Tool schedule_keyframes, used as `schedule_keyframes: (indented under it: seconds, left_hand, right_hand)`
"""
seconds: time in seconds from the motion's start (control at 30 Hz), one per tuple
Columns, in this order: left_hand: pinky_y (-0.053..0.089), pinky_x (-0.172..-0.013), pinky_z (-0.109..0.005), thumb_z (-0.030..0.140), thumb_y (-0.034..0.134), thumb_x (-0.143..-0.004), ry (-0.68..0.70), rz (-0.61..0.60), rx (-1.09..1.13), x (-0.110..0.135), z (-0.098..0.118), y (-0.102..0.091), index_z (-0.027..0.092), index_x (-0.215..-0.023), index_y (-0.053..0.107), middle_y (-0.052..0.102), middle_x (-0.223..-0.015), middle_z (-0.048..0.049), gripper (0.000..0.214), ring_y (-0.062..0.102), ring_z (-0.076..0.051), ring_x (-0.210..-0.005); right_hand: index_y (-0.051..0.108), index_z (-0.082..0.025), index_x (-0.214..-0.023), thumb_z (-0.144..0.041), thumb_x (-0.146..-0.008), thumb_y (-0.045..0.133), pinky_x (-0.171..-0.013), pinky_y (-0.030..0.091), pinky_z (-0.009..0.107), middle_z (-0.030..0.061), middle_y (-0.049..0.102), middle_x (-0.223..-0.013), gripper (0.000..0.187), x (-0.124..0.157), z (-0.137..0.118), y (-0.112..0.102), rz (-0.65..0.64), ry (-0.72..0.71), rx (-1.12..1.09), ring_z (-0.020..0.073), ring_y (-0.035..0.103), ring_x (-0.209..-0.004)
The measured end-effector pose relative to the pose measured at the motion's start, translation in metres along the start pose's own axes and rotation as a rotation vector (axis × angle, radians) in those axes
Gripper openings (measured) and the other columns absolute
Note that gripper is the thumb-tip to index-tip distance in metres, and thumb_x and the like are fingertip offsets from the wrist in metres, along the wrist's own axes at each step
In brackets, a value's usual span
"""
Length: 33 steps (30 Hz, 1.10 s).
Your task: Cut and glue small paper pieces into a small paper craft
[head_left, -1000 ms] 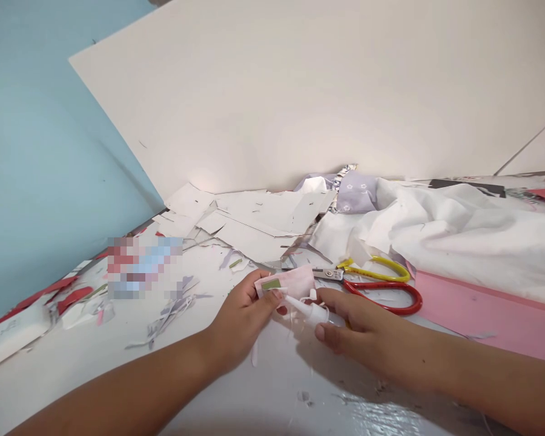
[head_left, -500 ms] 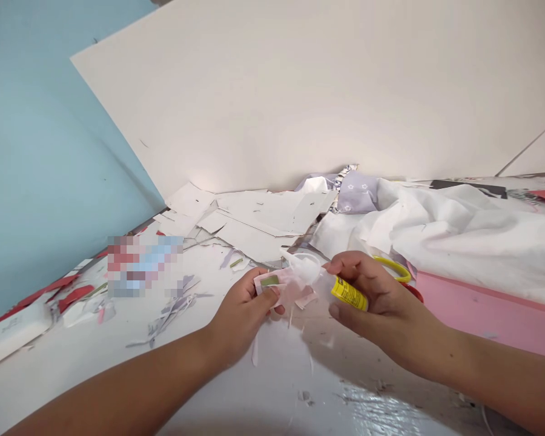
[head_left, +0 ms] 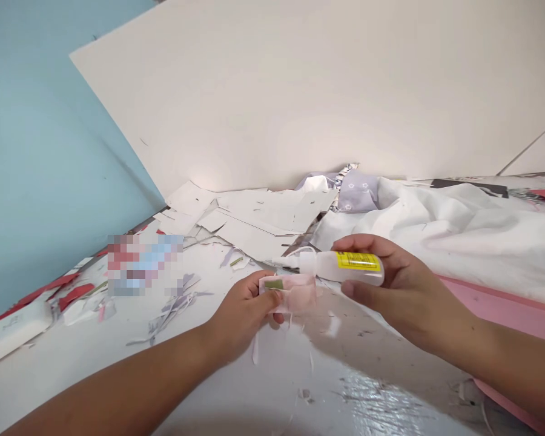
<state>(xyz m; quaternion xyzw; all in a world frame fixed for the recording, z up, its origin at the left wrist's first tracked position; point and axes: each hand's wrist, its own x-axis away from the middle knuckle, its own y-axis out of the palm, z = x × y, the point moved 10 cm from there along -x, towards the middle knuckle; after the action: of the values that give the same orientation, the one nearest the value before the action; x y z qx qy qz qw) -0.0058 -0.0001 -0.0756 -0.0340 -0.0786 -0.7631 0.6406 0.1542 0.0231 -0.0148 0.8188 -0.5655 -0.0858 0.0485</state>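
Note:
My left hand [head_left: 249, 309] pinches a small pink piece [head_left: 302, 293] with a green patch on it; whether it is paper or fabric I cannot tell. Just above and to the right, my right hand [head_left: 390, 284] grips a translucent glue bottle [head_left: 327, 267] with a yellow label. The bottle lies almost level, its white nozzle pointing left over the top edge of the pink piece. My left thumb presses on the front of the piece and covers part of it.
Cut white card pieces [head_left: 254, 224] lie at the back. Crumpled white cloth [head_left: 436, 236] and a pink sheet [head_left: 504, 309] are on the right. Purple-grey scraps [head_left: 172, 312] and red scraps [head_left: 75, 295] litter the left. A large white board [head_left: 322, 91] leans behind.
My right hand has raised the glue bottle and turned it nearly level, its nozzle swinging left. The pink piece stays in my left hand and now shows more fully.

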Motion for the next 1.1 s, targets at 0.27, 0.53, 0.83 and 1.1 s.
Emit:
schedule_keyframes:
  seconds: [0.27,0.53,0.83,1.1]
  left_hand:
    - [0.038,-0.056,-0.024,0.014,0.051,-0.073,-0.080,-0.070,0.003,-0.001,-0.002,0.009,0.014,-0.076,0.059,0.054,-0.061,0.0004,0.009,0.049,-0.010,-0.056]
    - [0.039,-0.057,-0.025,0.012,0.053,-0.068,-0.140,-0.076,0.080,0.001,-0.004,0.014,0.014,-0.071,0.056,0.054,-0.061,0.0011,0.005,0.048,-0.010,-0.057]
    - [0.038,-0.057,-0.022,0.009,0.052,-0.064,-0.176,-0.113,0.098,0.004,-0.008,0.023,0.014,-0.070,0.060,0.055,-0.061,0.0010,0.012,0.051,-0.011,-0.057]
    - [0.037,-0.056,-0.022,0.010,0.053,-0.063,-0.191,-0.102,0.054,0.003,-0.010,0.016,0.013,-0.073,0.059,0.057,-0.062,-0.0001,0.013,0.051,-0.011,-0.057]
  right_hand:
    - [0.063,-0.020,-0.082,-0.013,-0.062,0.066,-0.078,0.046,0.028,0.0007,0.065,-0.082,0.022,-0.010,0.015,0.009,-0.147,0.174,-0.408,0.0158,0.059,-0.082]
    - [0.065,-0.019,-0.077,-0.022,-0.072,0.062,-0.061,0.045,0.020,-0.0009,0.064,-0.073,0.007,-0.015,0.031,0.014,-0.135,0.221,-0.476,0.0092,0.054,-0.062]
    - [0.059,-0.019,-0.075,-0.029,-0.080,0.058,-0.074,0.045,0.027,0.0008,0.061,-0.077,0.011,-0.017,0.046,0.027,-0.166,0.226,-0.494,0.0133,0.056,-0.074]
    - [0.058,-0.018,-0.074,-0.031,-0.081,0.058,-0.072,0.045,0.026,0.0000,0.059,-0.073,0.015,-0.015,0.050,0.023,-0.159,0.220,-0.464,0.0114,0.054,-0.068]
